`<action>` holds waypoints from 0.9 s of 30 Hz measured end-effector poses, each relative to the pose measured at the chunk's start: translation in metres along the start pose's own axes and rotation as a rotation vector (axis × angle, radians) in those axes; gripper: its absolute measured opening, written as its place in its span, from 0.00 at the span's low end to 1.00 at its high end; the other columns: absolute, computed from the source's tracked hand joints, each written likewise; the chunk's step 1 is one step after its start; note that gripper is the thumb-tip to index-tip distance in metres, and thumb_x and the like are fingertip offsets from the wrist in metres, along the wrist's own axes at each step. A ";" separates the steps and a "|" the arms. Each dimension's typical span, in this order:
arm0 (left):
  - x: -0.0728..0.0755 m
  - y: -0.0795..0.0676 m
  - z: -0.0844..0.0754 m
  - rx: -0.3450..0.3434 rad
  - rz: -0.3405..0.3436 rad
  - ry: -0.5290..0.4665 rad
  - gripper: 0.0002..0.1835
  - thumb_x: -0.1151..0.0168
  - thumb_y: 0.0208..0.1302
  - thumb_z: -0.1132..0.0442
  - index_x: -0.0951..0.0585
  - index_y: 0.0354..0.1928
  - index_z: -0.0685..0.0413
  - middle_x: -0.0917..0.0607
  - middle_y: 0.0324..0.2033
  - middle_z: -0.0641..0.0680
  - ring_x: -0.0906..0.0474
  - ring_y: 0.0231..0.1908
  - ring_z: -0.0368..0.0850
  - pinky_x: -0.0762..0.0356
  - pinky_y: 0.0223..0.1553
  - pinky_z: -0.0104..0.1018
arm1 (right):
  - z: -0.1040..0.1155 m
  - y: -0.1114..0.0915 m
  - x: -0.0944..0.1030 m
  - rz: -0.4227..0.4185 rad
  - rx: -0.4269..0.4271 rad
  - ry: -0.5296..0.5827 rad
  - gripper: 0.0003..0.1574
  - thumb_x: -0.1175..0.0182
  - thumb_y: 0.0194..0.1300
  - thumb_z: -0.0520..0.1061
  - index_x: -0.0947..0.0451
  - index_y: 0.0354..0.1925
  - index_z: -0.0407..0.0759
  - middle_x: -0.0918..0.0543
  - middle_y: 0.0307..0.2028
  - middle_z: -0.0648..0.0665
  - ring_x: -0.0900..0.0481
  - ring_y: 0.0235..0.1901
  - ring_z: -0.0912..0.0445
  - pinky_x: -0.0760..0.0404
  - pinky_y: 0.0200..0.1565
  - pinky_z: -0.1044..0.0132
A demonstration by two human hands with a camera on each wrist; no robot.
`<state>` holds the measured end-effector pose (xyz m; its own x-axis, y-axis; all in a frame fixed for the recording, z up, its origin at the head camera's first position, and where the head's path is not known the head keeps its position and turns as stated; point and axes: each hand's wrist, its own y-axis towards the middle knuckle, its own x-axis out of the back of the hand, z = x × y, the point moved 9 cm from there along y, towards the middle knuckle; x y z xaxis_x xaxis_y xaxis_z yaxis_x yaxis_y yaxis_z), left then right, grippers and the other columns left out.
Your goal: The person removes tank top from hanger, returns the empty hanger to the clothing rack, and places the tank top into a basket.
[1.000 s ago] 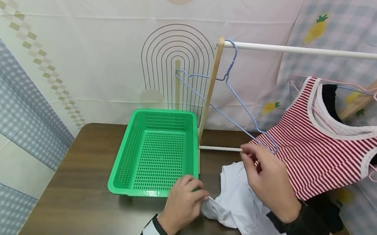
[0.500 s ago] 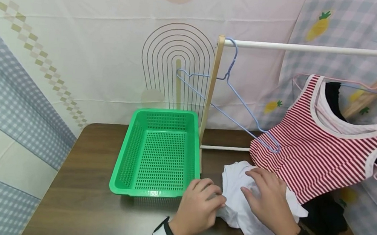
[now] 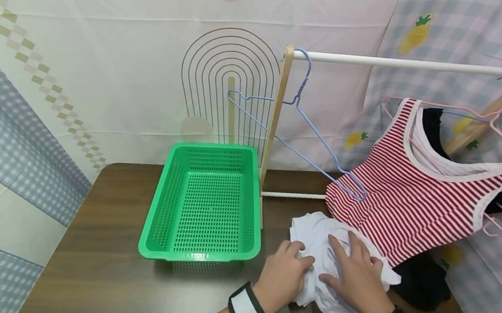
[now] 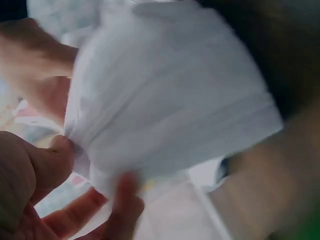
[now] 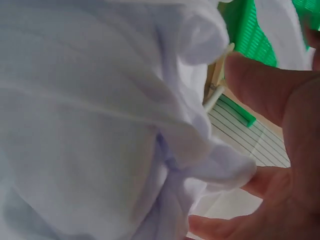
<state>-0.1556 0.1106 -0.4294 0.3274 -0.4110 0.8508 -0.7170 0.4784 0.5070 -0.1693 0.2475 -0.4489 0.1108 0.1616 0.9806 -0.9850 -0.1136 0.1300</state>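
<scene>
A crumpled white shirt (image 3: 316, 233) lies on the table below a red-and-white striped tank top. My left hand (image 3: 282, 273) is at the shirt's left edge, its fingers bent. In the left wrist view, thumb and fingers of the left hand (image 4: 75, 195) grip the edge of the white shirt (image 4: 170, 100), which has a stitched hem. My right hand (image 3: 355, 275) rests on top of the shirt with its fingers spread. Seen from the right wrist, fingertips of the right hand (image 5: 270, 185) touch the folds of the shirt (image 5: 100, 120), thumb apart from them.
A green plastic basket (image 3: 205, 253) stands left of the hands. Behind them is a rack with a white rail (image 3: 400, 63), carrying a blue hanger (image 3: 321, 138) and the striped tank top (image 3: 415, 192) on a pink hanger. A black garment (image 3: 422, 284) lies under the tank top.
My right hand has come down from near the blue hanger's lower end onto the shirt. My left hand has moved right from the basket's corner, and the shirt is more bunched.
</scene>
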 end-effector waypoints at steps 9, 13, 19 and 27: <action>-0.063 0.003 0.012 0.066 0.179 -0.031 0.08 0.37 0.63 0.52 0.13 0.43 0.35 0.16 0.46 0.51 0.21 0.37 0.44 0.21 0.29 0.32 | 0.006 -0.006 -0.028 0.153 0.028 -0.125 0.68 0.23 0.29 0.71 0.33 0.67 0.46 0.32 0.62 0.25 0.31 0.58 0.30 0.27 0.37 0.30; -0.078 0.011 0.013 0.086 0.261 -0.022 0.19 0.32 0.57 0.50 0.18 0.53 0.37 0.19 0.49 0.52 0.20 0.38 0.45 0.22 0.25 0.33 | 0.012 -0.008 -0.034 0.114 0.070 -0.148 0.61 0.21 0.31 0.61 0.30 0.64 0.43 0.25 0.52 0.29 0.26 0.49 0.36 0.24 0.33 0.40; -0.091 0.018 0.010 0.088 0.372 0.047 0.38 0.27 0.52 0.48 0.30 0.67 0.40 0.20 0.51 0.52 0.23 0.43 0.46 0.25 0.21 0.32 | 0.018 -0.006 -0.038 0.064 0.099 -0.091 0.39 0.26 0.38 0.42 0.25 0.53 0.40 0.25 0.38 0.35 0.27 0.37 0.43 0.29 0.23 0.56; -0.096 0.021 0.008 0.060 0.418 0.067 0.11 0.30 0.55 0.53 0.19 0.39 0.44 0.18 0.34 0.46 0.21 0.31 0.42 0.27 0.20 0.33 | 0.024 -0.007 -0.039 0.040 0.135 -0.046 0.20 0.31 0.40 0.34 0.26 0.35 0.39 0.27 0.26 0.40 0.28 0.26 0.47 0.32 0.23 0.59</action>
<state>-0.2072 0.1544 -0.5015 0.0389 -0.1392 0.9895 -0.8301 0.5467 0.1095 -0.1636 0.2182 -0.4842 0.0809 0.1099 0.9906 -0.9624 -0.2501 0.1063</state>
